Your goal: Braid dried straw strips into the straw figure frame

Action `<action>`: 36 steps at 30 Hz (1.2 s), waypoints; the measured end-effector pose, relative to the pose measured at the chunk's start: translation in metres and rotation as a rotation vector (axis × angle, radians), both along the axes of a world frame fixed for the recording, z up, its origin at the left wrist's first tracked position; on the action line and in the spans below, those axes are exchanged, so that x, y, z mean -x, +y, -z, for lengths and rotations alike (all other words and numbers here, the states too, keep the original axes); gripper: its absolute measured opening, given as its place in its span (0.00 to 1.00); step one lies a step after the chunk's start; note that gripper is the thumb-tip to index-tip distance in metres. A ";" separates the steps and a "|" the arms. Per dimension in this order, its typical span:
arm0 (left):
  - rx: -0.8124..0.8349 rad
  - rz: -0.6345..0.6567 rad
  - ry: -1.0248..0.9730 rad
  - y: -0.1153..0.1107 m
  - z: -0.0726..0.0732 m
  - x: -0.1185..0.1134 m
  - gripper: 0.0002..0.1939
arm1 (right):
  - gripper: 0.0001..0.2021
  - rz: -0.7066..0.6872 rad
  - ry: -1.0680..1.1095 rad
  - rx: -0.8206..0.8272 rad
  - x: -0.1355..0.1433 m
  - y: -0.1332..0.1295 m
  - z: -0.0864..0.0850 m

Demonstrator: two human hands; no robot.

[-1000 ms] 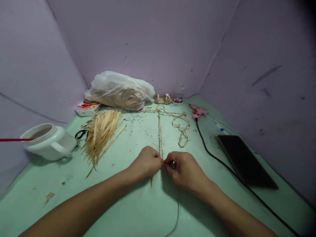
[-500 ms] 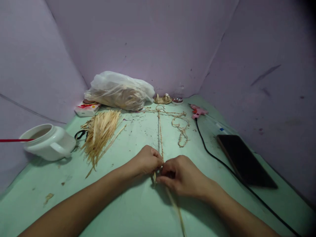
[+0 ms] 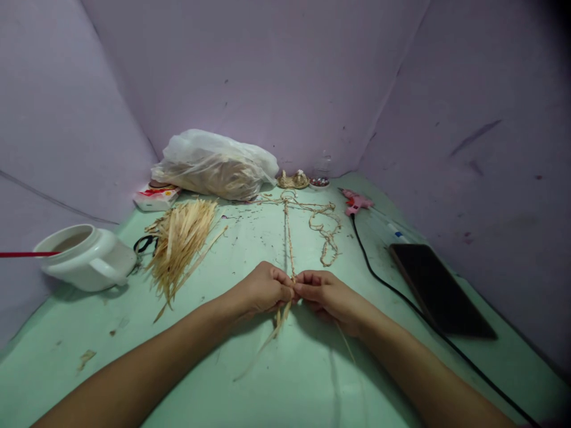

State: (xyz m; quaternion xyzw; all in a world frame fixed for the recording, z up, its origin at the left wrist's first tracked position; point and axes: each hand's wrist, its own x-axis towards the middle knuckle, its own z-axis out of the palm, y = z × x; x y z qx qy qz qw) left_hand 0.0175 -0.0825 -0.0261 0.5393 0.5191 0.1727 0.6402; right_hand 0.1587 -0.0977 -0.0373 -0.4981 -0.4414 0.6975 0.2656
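Observation:
A thin braided straw cord (image 3: 289, 241) runs from the back of the table straight toward me. My left hand (image 3: 267, 289) is closed on its near end, thumb and fingers pinched. Beside it, touching, my right hand (image 3: 325, 294) pinches the same spot with thumb and forefinger. Loose straw strands (image 3: 279, 321) hang below the left hand toward me, and one thin strand (image 3: 348, 345) trails out under the right hand. The exact crossing of the strands is hidden by the fingertips. More braided cord (image 3: 328, 229) lies curled farther back on the right.
Left: a bundle of dry straw (image 3: 185, 238), scissors (image 3: 145, 242) and a white pot (image 3: 84, 258). Back: a filled plastic bag (image 3: 214, 163), a box (image 3: 156, 197) and a small bowl of beads (image 3: 319, 183). Right: a pink glue gun (image 3: 355, 202) with a black cable and a phone (image 3: 439, 291).
My right hand has moved up and left, its fingertips closing against my left hand. Strands now hang to the left below the hands, and the strand under the right hand has swung rightward.

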 end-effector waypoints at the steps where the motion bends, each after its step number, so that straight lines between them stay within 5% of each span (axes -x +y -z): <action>1: 0.004 0.009 0.015 0.000 0.000 0.000 0.04 | 0.05 -0.001 -0.047 -0.031 0.000 0.000 0.000; 6: -0.100 0.044 0.165 0.003 0.001 0.003 0.04 | 0.04 0.034 -0.196 -0.134 0.001 0.003 0.001; 15: -0.381 0.121 0.457 0.002 0.002 0.007 0.09 | 0.02 0.068 -0.170 -0.077 0.000 0.005 0.003; 22: -0.752 0.214 0.880 -0.035 -0.018 -0.006 0.13 | 0.01 0.086 -0.065 -0.066 0.001 0.003 0.004; 28: -0.946 0.379 1.008 -0.063 -0.001 -0.021 0.19 | 0.05 0.164 -0.003 -0.061 0.005 0.000 0.007; 33: -0.926 0.428 0.915 -0.060 -0.006 -0.018 0.15 | 0.05 0.155 0.031 -0.055 0.006 0.000 0.008; 36: -0.728 0.231 0.770 -0.037 -0.023 -0.004 0.13 | 0.04 0.128 -0.016 -0.065 0.003 0.001 0.008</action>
